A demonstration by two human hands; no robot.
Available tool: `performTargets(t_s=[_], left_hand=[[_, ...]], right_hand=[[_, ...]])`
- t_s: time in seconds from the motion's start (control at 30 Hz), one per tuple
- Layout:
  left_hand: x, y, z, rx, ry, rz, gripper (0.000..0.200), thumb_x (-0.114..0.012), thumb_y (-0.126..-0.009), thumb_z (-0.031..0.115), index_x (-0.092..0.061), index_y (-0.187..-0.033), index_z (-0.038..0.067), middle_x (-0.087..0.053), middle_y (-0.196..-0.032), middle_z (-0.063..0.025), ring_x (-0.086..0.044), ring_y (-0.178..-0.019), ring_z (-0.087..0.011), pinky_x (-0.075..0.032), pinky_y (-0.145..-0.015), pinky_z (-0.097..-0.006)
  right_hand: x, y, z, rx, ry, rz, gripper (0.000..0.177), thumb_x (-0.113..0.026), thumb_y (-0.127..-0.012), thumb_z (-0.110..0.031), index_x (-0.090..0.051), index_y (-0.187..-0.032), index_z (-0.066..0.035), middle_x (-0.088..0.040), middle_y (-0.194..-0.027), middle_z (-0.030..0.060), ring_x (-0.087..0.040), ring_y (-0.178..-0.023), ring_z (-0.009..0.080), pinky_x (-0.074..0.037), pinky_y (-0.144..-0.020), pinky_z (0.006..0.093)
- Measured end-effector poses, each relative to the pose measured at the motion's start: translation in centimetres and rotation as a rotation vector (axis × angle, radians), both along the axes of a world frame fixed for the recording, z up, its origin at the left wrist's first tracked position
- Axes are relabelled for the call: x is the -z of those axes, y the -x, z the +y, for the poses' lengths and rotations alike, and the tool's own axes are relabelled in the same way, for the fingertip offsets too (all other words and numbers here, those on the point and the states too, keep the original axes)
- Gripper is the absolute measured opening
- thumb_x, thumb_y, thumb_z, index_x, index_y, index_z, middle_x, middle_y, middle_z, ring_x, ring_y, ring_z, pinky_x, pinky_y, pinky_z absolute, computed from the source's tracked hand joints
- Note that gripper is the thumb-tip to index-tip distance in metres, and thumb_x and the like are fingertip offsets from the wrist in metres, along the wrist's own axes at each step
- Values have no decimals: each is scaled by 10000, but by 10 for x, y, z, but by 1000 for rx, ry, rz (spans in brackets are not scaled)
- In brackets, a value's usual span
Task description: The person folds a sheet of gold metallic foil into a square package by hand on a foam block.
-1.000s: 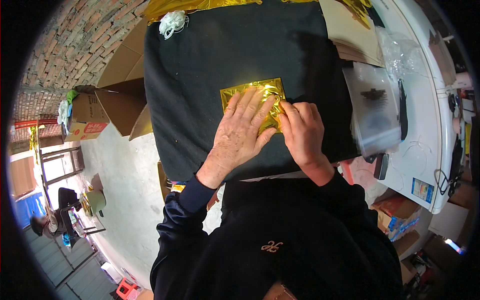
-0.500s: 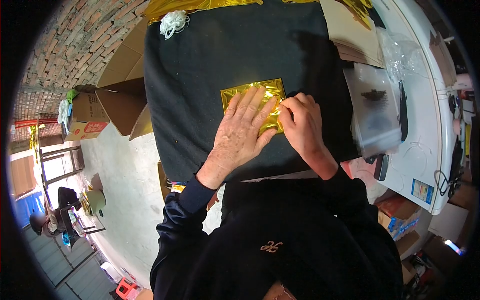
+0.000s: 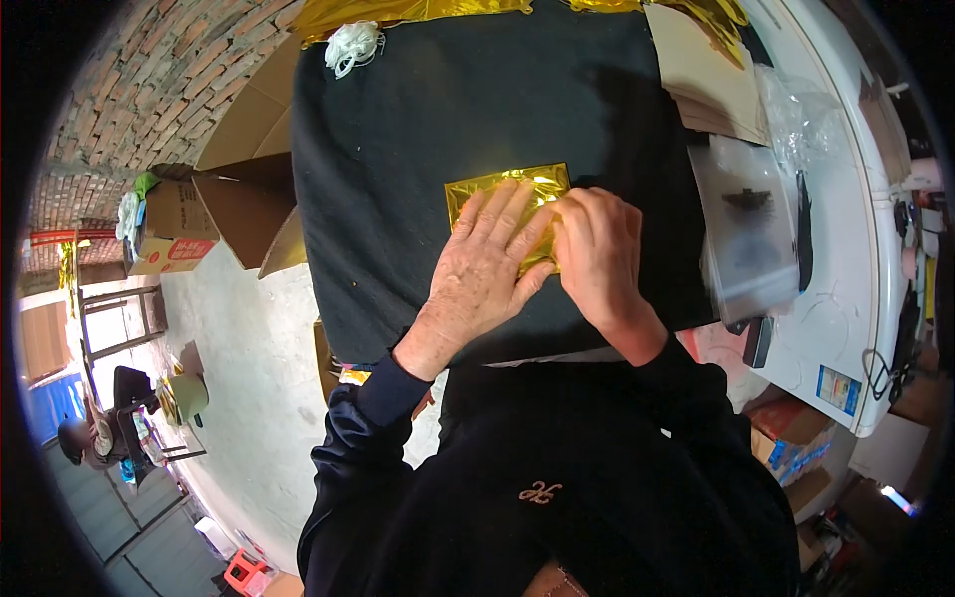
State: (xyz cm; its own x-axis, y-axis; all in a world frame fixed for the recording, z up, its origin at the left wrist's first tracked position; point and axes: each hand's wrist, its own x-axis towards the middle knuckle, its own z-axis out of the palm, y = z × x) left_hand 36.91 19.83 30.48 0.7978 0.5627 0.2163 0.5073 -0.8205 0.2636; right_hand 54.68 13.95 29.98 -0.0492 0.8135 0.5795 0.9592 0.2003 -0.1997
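Note:
A gold foil square (image 3: 542,184), shiny and creased, lies on a black cloth (image 3: 477,99) in front of me. My left hand (image 3: 482,264) rests flat on top of it, fingers stretched out and slightly apart, covering its left and middle part. At the right edge of the foil is my right hand (image 3: 602,254), its fingers curled and pressed together close beside the left fingertips. Whatever lies between the right fingertips is hidden.
White string (image 3: 352,46) lies bundled at the cloth's far left corner. Stacked brown cards (image 3: 711,75) and clear plastic sleeves (image 3: 746,229) sit on the right. Gold sheets (image 3: 418,12) line the far edge. An open cardboard box (image 3: 244,199) stands left. Another person (image 3: 85,438) is far left.
My right hand has turned and shifted slightly, its fingers now curled more over the foil's right edge. My left hand stays flat on the foil. The whole view has shifted slightly.

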Motion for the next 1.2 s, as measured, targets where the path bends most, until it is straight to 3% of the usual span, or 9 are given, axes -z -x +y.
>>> performTargets(t_s=[0.1, 0.13, 0.23, 0.27, 0.37, 0.4, 0.6, 0.9, 1.2], left_hand=[[4, 1, 0, 7, -2, -28, 618, -581, -994, 458, -511, -1508, 123, -448, -1571, -141, -346, -1514, -315, -242, -1269, -493], [4, 1, 0, 9, -10, -9, 610, -581, -993, 434, -510, -1507, 114, -444, -1574, -142, -342, -1517, -315, -242, -1270, -492], [5, 0, 1, 12, -29, 8, 591, -581, -985, 361, -507, -1504, 88, -438, -1580, -145, -333, -1525, -316, -242, -1270, -491], [8, 1, 1, 15, -27, -12, 588, -582, -981, 337, -505, -1503, 79, -438, -1581, -145, -330, -1526, -315, -243, -1270, -491], [11, 1, 2, 29, -22, -38, 572, -571, -981, 287, -503, -1498, 54, -439, -1580, -158, -334, -1524, -325, -246, -1267, -493], [9, 2, 2, 33, -22, -41, 565, -565, -983, 274, -502, -1496, 46, -439, -1579, -164, -336, -1522, -330, -246, -1266, -494], [3, 7, 4, 52, -18, -113, 579, -525, -997, 241, -455, -1516, -7, -405, -1599, -219, -352, -1511, -378, -268, -1253, -502], [5, 14, 2, -57, 93, -241, 596, -587, -992, 235, -455, -1515, -18, -392, -1603, -247, -344, -1513, -403, -298, -1240, -509], [-11, 69, -35, -290, 22, -277, 467, -711, -926, 126, -612, -1367, 10, -582, -1436, -179, -478, -1419, -379, -392, -1180, -479]], right_hand=[[-17, 10, -6, -142, 180, -46, 747, -794, -820, -391, -554, -1418, -13, -544, -1462, 197, -474, -1415, 348, -321, -1195, 520], [-6, 9, -10, -222, 301, 6, 972, -769, -808, -532, -428, -1548, -4, -389, -1621, 210, -320, -1537, 346, -166, -1288, 535], [0, 6, -11, -267, 378, 114, 1019, -745, -819, -576, -381, -1576, 0, -338, -1655, 208, -277, -1560, 346, -129, -1296, 550], [4, 5, -11, -268, 393, 78, 1037, -662, -852, -658, -348, -1595, -6, -308, -1668, 213, -244, -1576, 340, -115, -1294, 560], [7, 3, -10, -227, 395, -2, 1053, -548, -876, -745, -333, -1603, -15, -285, -1677, 214, -237, -1578, 343, -104, -1293, 564], [9, 3, -10, -221, 403, -19, 1062, -442, -898, -795, -318, -1611, -18, -271, -1681, 220, -231, -1578, 352, -106, -1284, 574], [11, 5, -9, -208, 377, -16, 1035, -345, -957, -782, -286, -1612, 17, -279, -1671, 237, -227, -1575, 365, -121, -1265, 591], [14, 7, -7, -203, 407, -23, 1037, -431, -945, -776, -302, -1609, 10, -268, -1666, 263, -185, -1585, 376, -32, -1270, 606], [11, 12, -6, -172, 453, -96, 908, -555, -935, -709, -423, -1581, -85, -230, -1687, 225, -106, -1602, 338, 0, -1267, 622]])
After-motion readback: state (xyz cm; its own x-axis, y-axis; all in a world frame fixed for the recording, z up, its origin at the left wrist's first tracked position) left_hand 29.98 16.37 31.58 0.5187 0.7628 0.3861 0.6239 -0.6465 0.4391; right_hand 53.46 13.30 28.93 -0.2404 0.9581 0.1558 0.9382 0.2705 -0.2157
